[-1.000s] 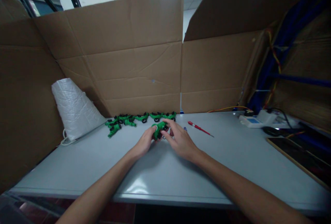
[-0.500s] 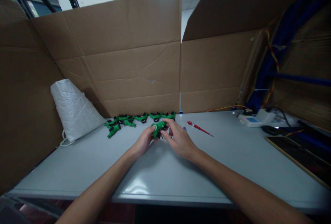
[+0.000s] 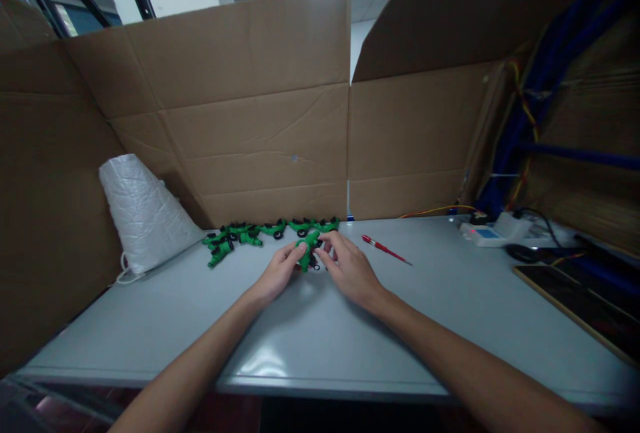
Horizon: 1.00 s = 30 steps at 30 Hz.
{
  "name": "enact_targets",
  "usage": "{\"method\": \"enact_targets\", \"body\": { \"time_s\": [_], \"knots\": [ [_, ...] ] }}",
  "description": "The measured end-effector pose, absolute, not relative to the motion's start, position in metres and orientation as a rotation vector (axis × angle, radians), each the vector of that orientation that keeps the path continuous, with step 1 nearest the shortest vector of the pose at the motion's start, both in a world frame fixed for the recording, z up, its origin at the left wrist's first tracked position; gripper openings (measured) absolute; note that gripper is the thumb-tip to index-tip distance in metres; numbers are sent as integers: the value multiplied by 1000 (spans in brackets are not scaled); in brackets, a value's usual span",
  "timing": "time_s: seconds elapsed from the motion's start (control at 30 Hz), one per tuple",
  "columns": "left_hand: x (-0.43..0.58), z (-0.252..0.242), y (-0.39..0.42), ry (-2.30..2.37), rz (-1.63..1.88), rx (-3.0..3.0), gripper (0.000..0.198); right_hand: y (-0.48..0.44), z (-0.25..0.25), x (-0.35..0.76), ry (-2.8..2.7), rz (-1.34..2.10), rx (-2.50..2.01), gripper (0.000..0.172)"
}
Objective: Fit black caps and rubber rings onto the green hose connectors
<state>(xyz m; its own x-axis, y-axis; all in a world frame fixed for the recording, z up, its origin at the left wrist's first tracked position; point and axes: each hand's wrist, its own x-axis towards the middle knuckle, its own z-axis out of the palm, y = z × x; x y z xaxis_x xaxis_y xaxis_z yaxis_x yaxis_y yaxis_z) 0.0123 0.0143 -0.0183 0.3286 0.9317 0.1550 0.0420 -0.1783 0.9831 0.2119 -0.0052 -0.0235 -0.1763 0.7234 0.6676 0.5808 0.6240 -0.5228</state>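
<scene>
Both my hands meet over the middle of the grey table [image 3: 310, 333]. My left hand [image 3: 277, 274] and my right hand [image 3: 350, 269] pinch one small green plastic toy vehicle with black wheels [image 3: 307, 249] between their fingertips, just above the tabletop. A tiny black part lies under it, partly hidden by my fingers. Behind my hands, a row of several similar green toy vehicles [image 3: 270, 229] lies along the foot of the cardboard wall.
Cardboard sheets [image 3: 250, 119] wall in the back and left of the table. A white woven sack [image 3: 143, 209] leans at the left. A red-handled screwdriver [image 3: 385, 248] lies right of my hands. A white device with cables [image 3: 493, 231] and a dark framed board [image 3: 580, 303] occupy the right.
The green toy has turned and dropped slightly between my fingers. Both hands stay in almost the same place.
</scene>
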Motion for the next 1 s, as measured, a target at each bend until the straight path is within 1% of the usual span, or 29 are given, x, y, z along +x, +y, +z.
{"method": "enact_targets", "body": {
  "time_s": [0.13,0.47,0.6,0.77,0.87,1.0],
  "knots": [
    [13,-18,14,913,1047,1524,50,-5,-24,213,-1860,196,-1065,17],
    [10,-11,12,901,1062,1631,51,-2,-26,213,-1860,259,-999,22],
    [11,-14,14,872,1038,1590,49,-2,-26,212,-1892,227,-935,29],
    [10,-18,21,882,1151,1478,41,-2,-28,211,-1886,203,-954,40],
    [8,-19,23,907,1260,1406,36,-1,-29,211,-1878,193,-980,38],
    [8,-20,24,977,1388,1351,29,2,-31,212,-1882,158,-993,29]
  ]
}}
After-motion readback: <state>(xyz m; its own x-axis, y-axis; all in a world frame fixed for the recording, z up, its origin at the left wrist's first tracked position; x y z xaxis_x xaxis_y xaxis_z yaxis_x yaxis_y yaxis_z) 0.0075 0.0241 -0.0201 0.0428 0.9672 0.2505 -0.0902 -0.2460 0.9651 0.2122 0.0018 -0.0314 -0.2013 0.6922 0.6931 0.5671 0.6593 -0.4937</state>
